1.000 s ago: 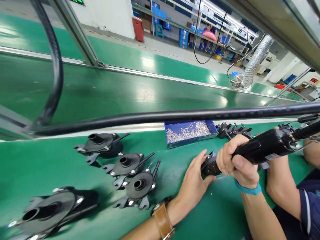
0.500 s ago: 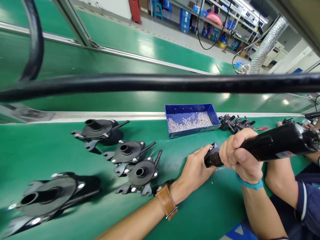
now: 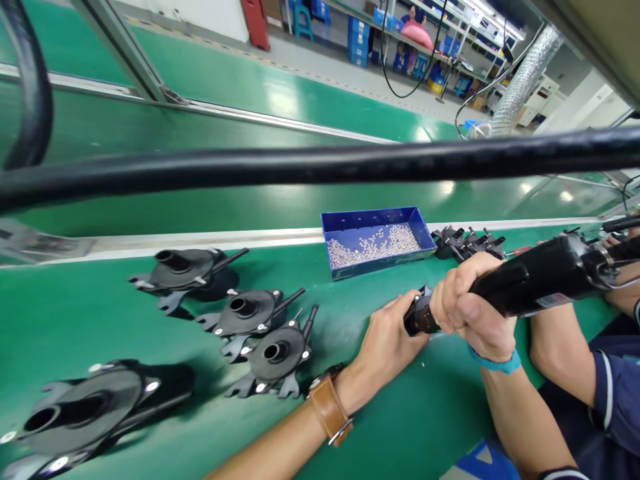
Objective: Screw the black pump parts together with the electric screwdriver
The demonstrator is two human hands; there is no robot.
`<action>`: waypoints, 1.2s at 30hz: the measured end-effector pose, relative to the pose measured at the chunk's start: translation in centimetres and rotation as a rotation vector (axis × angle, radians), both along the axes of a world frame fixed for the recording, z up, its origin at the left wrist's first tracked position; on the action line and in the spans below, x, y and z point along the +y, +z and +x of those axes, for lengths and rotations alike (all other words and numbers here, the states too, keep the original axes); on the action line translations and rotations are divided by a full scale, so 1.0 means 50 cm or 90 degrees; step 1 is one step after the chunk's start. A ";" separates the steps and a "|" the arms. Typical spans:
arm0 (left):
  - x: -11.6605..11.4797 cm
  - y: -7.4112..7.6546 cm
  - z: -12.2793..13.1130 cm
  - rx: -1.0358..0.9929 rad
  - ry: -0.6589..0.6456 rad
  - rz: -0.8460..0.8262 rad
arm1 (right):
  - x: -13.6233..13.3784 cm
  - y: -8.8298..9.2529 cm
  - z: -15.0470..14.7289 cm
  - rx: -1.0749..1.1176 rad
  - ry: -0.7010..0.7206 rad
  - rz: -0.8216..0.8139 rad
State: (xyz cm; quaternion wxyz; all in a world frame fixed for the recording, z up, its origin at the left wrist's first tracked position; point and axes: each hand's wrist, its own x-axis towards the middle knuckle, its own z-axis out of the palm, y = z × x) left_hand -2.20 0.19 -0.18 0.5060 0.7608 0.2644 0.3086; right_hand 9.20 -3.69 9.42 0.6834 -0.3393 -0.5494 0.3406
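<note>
My right hand [image 3: 473, 310] is wrapped round a black power screwdriver [image 3: 540, 277], tilted down to the left. Its front end meets a small black part [image 3: 413, 315], which my left hand [image 3: 387, 340] grips against the green bench; the fingers hide much of it. Left of my hands stand several black housings with tubes and silver screws, the nearest one [image 3: 277, 353] just beyond my left wrist. Behind my hands is a blue tray [image 3: 377, 263] of small metal pieces.
A black bar [image 3: 300, 165] crosses the view above the bench. More black housings [image 3: 467, 243] sit right of the tray. At the right edge are another person's forearm [image 3: 563, 347] and dark sleeve. A large black housing [image 3: 85, 413] lies at the lower left.
The view has shifted slightly, so the tray and hands appear a little further left. Both hands keep their holds on the part and the screwdriver.
</note>
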 end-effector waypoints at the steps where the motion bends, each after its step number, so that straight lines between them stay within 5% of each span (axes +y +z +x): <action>1: 0.001 0.000 0.000 0.006 0.000 0.001 | 0.001 -0.004 0.000 -0.002 0.001 0.001; 7: 0.007 0.002 -0.004 0.079 0.004 0.006 | -0.016 0.029 0.015 0.021 0.056 0.034; 12: 0.006 0.007 -0.020 0.132 -0.012 -0.019 | -0.048 0.077 0.042 0.087 -0.138 0.091; 22: 0.013 -0.010 -0.031 0.147 -0.028 0.003 | -0.014 -0.009 0.062 0.101 -0.161 0.008; 36: 0.010 -0.007 -0.032 0.162 -0.036 -0.025 | 0.003 0.023 0.062 0.011 -0.108 -0.022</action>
